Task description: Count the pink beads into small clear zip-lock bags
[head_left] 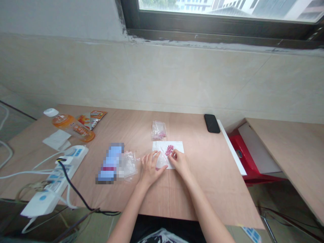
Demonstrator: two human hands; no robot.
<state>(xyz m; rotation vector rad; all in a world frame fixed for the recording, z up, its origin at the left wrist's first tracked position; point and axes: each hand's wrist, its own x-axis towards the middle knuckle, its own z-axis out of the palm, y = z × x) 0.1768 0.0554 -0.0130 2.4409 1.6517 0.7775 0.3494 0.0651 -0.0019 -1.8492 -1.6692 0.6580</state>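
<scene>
A small heap of pink tablets [169, 150] lies on a white sheet of paper [174, 145] in front of me. My left hand [150, 167] rests at the paper's near left corner, its fingers on a small clear plastic bag [161, 161]. My right hand [179, 162] sits on the paper's near edge, its fingertips drawn together just beside the tablets. Whether those fingertips pinch a tablet is hidden. Beyond the paper lies another clear bag [159, 131] with a few pink tablets in its lower corner.
Left of my hands lie a pixelated blue item [110, 162] and crumpled clear bags [129, 165]. A power strip [67, 172] with cables, an orange drink bottle [73, 128], snack packets [91, 119] and a tissue [57, 140] occupy the table's [202, 175] left side. A black phone [212, 123] lies at the back edge.
</scene>
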